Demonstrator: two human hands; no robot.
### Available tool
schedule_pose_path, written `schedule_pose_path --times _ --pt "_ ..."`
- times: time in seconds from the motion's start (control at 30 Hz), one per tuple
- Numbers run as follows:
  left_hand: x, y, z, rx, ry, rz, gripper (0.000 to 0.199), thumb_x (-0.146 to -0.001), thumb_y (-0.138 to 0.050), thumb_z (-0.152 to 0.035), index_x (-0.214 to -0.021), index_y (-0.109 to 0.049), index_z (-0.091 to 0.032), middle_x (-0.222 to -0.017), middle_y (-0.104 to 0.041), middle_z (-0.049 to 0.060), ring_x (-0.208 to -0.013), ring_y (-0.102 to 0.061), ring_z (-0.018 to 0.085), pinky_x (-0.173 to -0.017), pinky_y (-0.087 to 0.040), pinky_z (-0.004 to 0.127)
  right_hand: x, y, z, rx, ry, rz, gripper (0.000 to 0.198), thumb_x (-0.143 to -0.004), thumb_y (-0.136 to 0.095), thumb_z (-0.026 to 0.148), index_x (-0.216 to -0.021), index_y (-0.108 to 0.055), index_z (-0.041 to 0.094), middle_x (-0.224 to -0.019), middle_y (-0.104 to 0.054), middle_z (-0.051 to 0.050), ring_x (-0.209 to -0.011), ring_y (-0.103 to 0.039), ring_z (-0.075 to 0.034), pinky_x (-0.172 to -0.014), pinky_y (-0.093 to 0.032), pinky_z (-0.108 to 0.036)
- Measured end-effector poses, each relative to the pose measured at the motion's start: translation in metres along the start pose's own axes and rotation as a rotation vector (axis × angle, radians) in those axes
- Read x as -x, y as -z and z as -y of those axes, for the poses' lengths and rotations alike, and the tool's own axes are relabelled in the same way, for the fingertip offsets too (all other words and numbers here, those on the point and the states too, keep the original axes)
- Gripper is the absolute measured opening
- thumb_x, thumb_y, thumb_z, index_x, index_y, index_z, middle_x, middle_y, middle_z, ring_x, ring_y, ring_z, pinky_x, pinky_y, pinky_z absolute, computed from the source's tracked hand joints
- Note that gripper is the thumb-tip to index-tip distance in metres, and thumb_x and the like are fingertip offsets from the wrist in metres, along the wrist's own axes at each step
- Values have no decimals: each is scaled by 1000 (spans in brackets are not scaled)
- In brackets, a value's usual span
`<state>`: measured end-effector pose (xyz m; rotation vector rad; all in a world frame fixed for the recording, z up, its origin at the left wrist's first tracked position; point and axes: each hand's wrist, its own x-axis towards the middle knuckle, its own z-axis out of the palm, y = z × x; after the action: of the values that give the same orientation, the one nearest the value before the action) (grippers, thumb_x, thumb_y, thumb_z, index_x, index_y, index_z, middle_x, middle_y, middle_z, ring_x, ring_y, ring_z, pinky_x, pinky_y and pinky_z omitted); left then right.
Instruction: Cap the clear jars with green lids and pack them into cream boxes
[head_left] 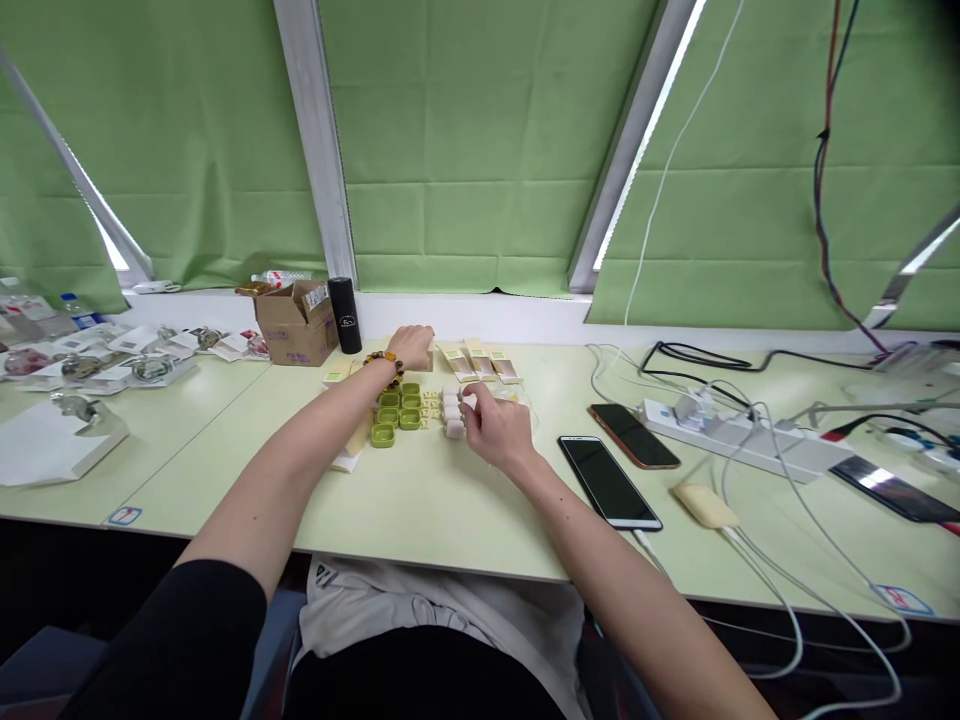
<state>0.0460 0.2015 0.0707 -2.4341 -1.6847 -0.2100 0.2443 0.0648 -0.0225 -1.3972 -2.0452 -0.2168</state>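
My left hand (pixel 411 347), with a beaded bracelet on its wrist, reaches to the back of the work area. Its fingers curl down over a small cream box (pixel 425 360), and their tips are hidden. My right hand (pixel 499 425) is closed in a pinch at the row of small whitish pieces (pixel 453 412); what is between the fingertips is too small to make out. Small green square trays (pixel 383 435) stand in two columns below my left wrist. Little yellow pieces (pixel 426 411) lie between the trays and the whitish row. Several open cream cartons (pixel 480 360) lie behind my right hand.
A cardboard box (pixel 296 325) and a black bottle (pixel 344 315) stand at the back left. White trays with wrapped items (pixel 150 368) fill the left end. To the right are two phones (pixel 609 483), a power strip (pixel 739 440), a cream charger (pixel 705 506) and loose cables.
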Motion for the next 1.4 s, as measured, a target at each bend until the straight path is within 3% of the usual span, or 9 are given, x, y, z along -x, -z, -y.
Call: schedule_pose_path --times 0.13,0.23,0.37,0.43,0.63,0.77,1.03,1.2,1.4 --pt "-17 -33 4 -3 59 63 54 -77 -68 -9 -131 -66 -12 -124 -73 19 -114 -69 32 -94 -56 39 2 0 2 -6 23 11 29 -103 -46 30 -126 -62 21 -78 -80 -3 -63 -67 -21 -60 -23 -29" --pt "-18 -47 4 -8 76 80 49 -78 -67 -9 -127 -68 -10 -123 -72 21 -118 -66 33 -98 -55 41 2 1 3 -1 26 24 30 -104 -45 31 -127 -61 21 -77 -80 -4 -64 -67 -21 -60 -24 -30" --pt "-7 -48 -2 -36 77 -5 57 -80 -67 -13 -136 -62 -8 -143 -58 24 -141 -48 38 -114 -47 47 2 2 4 0 26 23 30 -104 -45 31 -126 -62 21 -79 -80 -4 -67 -69 -22 -60 -24 -30" --pt "3 -44 -8 -50 68 -32 52 -84 -64 -14 -135 -64 -10 -146 -55 24 -142 -46 38 -116 -45 49 2 3 6 1 29 26 30 -104 -45 30 -126 -62 21 -80 -81 -4 -67 -69 -22 -60 -24 -30" --pt "27 -47 -29 -44 60 90 34 -86 -68 -26 -116 -75 -12 -134 -59 24 -115 -65 35 -100 -53 49 2 2 12 0 43 38 30 -103 -46 30 -125 -63 21 -81 -81 -5 -67 -69 -22 -60 -23 -30" --pt "27 -56 -34 -6 99 137 43 -90 -64 -34 -125 -73 -12 -137 -57 26 -122 -63 38 -99 -55 50 3 1 11 -1 49 20 30 -103 -45 30 -124 -64 21 -77 -79 -4 -65 -69 -21 -60 -24 -30" --pt "9 -66 -30 81 209 151 60 -86 -62 -27 -144 -61 -10 -153 -47 28 -136 -55 40 -99 -56 49 3 0 10 -3 57 10 30 -103 -46 30 -125 -64 20 -78 -80 -5 -64 -69 -21 -59 -23 -30" --pt "-11 -73 -23 135 280 173 59 -84 -64 -26 -140 -62 -8 -154 -45 28 -120 -65 36 -88 -58 45 3 0 10 0 56 17 30 -103 -45 30 -124 -64 20 -77 -80 -5 -64 -68 -21 -59 -22 -30" --pt "-24 -71 -18 185 306 153 47 -88 -66 -19 -132 -64 -4 -143 -55 28 -96 -72 27 -79 -57 41 3 -1 10 2 63 37 31 -103 -45 28 -126 -63 20 -77 -80 -5 -65 -69 -22 -59 -23 -29"
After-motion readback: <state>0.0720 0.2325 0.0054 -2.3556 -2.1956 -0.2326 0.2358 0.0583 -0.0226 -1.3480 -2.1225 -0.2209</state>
